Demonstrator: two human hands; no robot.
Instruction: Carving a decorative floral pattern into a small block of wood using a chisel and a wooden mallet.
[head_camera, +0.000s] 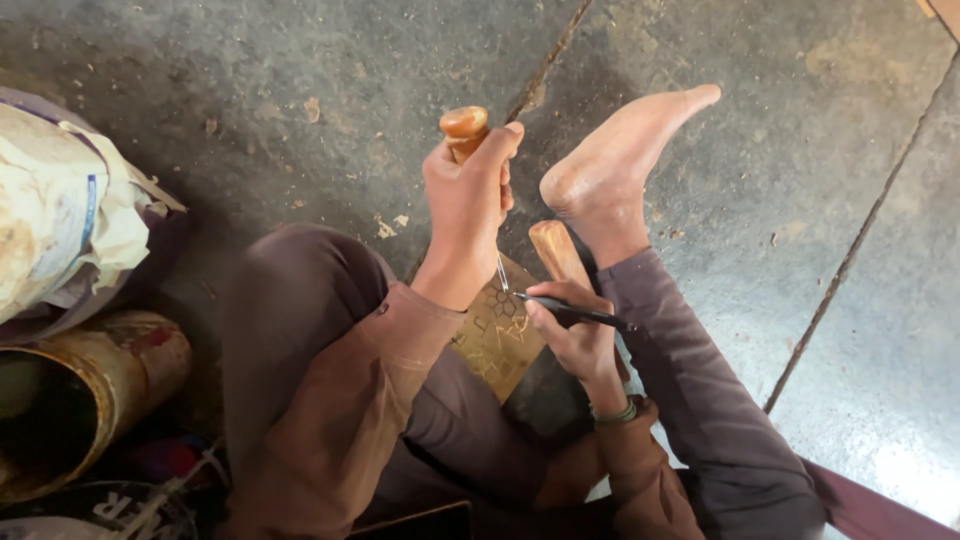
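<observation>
1. Two hands work over one wooden panel (497, 340), which lies on the floor (760, 200) between the legs.
2. Left hand (468, 200): fingers closed around a wooden-handled tool (463, 130), its long axis near upright, thin tip down on the panel.
3. Right hand (575, 335): fingers pinching a dark pen (575, 314) just right of the panel, beside a wooden handle (556, 252).

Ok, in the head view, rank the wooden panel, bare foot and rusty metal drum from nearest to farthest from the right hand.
From the right hand:
1. Wooden panel, directly left, under the hand.
2. Bare foot, above, sole up.
3. Rusty metal drum, far left, lying on its side.
</observation>
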